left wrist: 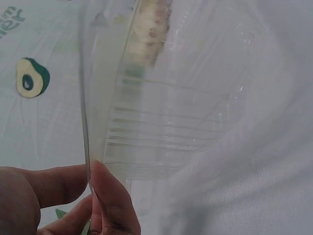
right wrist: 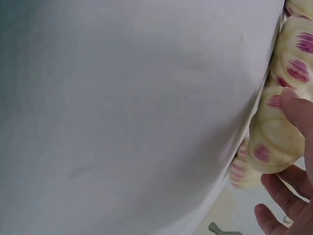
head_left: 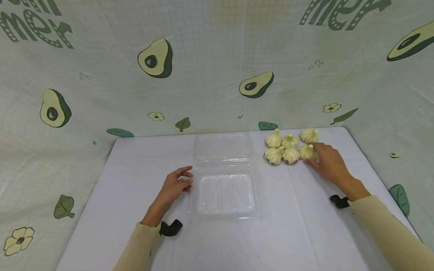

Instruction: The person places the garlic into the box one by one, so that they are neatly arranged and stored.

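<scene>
A clear plastic clamshell container lies unfolded on the white cloth, its lid laid back on the far side. At the container's left edge, my left hand pinches the thin rim between thumb and finger, as the left wrist view shows. To the right, my right hand holds a garlic bulb with purple streaks, thumb on one side and fingers on the other. More garlic bulbs sit close together just left of that hand. One bulb lies behind it.
The white-covered table ends at a hanging cloth printed with avocados and leaves, behind and at both sides. Black wrist mounts stick out from both sleeves.
</scene>
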The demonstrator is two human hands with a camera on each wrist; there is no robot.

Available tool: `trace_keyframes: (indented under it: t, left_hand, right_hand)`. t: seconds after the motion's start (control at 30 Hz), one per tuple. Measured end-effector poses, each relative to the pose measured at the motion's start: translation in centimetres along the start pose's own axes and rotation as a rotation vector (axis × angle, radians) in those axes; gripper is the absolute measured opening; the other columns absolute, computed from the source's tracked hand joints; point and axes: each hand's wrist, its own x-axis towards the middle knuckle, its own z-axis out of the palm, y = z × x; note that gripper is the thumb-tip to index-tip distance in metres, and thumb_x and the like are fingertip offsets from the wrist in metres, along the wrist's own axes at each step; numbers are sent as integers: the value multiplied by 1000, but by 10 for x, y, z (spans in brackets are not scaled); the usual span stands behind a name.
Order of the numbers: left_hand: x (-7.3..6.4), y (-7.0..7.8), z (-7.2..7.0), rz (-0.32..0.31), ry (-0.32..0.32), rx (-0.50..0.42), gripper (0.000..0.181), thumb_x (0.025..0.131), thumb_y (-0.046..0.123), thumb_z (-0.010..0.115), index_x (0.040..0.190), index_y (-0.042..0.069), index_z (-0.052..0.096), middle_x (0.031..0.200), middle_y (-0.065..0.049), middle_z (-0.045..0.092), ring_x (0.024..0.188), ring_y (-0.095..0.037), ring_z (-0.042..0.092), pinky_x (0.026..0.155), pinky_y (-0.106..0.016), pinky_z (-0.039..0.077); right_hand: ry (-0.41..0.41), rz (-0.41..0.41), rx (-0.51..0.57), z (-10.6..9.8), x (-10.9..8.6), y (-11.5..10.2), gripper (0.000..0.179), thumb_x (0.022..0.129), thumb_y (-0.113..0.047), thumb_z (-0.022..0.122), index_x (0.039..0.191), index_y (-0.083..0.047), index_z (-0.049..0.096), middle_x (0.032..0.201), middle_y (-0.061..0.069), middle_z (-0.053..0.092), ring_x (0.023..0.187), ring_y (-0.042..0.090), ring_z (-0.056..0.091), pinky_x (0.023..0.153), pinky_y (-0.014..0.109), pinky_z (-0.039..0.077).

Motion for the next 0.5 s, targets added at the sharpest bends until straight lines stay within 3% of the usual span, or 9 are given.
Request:
trace_keyframes:
  t: [0.5]
  left_hand:
    - [0,0,-2,-15,0,-6,47,102,-2,64,149,0,56,121,-19,61,80,-18,67,69,-23,58]
  right_hand:
    - [91,-5,-16,-33,-15,-7,64,82,-10,91,134,12,58,127,38,62,113,58,58,93,71,46]
